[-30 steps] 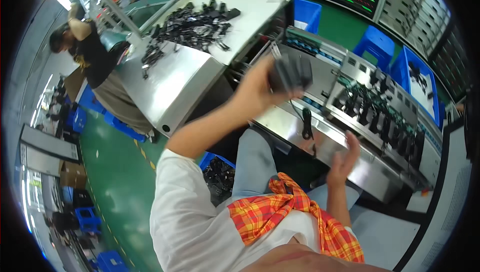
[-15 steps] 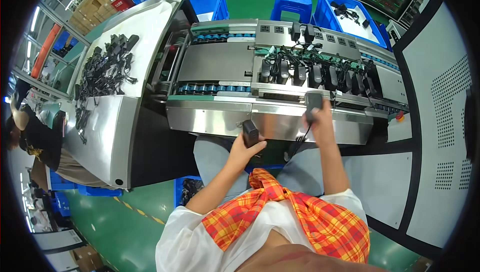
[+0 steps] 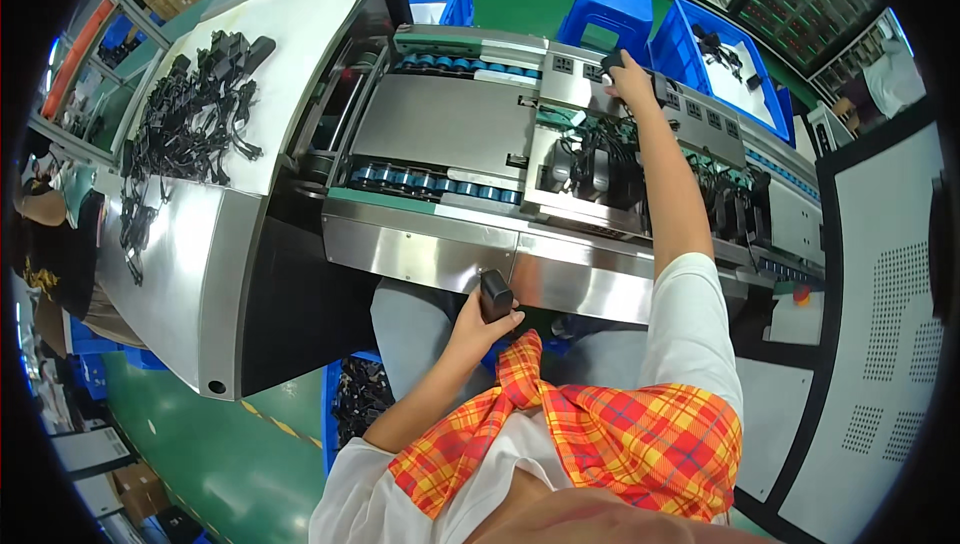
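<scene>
My left hand is closed round a black power adapter, held upright in front of the conveyor's near edge. My right arm reaches across the conveyor. At the metal socket strip on its far side, my right hand grips another black power adapter, partly hidden by the fingers. Whether it sits in a socket I cannot tell. Below my right hand, several black adapters with tangled cords stand in a row on the conveyor fixture, partly covered by my forearm.
A heap of black adapters and cords lies on the steel side table at left. Behind the conveyor are a blue stool and a blue bin holding adapters. A grey cabinet stands at right. Another person is at far left.
My right hand has moved from the conveyor's near edge to the far socket strip, carrying its adapter. The left hand still holds its adapter near the front. The view has shifted slightly.
</scene>
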Action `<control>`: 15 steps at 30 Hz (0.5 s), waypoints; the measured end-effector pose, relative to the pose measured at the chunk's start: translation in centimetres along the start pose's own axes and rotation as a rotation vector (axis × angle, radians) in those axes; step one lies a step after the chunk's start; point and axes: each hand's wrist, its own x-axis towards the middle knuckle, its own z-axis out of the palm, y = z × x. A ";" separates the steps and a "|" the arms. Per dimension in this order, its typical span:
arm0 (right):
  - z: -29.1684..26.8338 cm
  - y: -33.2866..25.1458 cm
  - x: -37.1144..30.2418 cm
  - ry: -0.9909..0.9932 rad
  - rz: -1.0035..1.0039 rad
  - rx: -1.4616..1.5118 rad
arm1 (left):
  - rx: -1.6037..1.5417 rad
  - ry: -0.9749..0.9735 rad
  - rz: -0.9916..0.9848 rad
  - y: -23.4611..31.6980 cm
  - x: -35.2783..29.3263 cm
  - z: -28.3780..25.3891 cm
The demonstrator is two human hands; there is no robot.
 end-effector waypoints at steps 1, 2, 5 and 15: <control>0.1 0.8 1.0 -0.004 -0.001 -0.007 | 0.000 -0.015 0.002 0.1 -0.1 -0.2; -0.3 1.4 2.1 0.026 -0.066 -0.218 | 0.001 -0.032 0.004 0.3 0.0 -0.3; 0.4 1.9 3.3 0.062 -0.200 -0.635 | -0.029 -0.031 -0.030 1.3 -0.1 -0.2; 1.5 -0.1 1.3 -0.019 -0.140 -0.586 | -0.064 -0.010 -0.068 -0.4 0.5 -1.4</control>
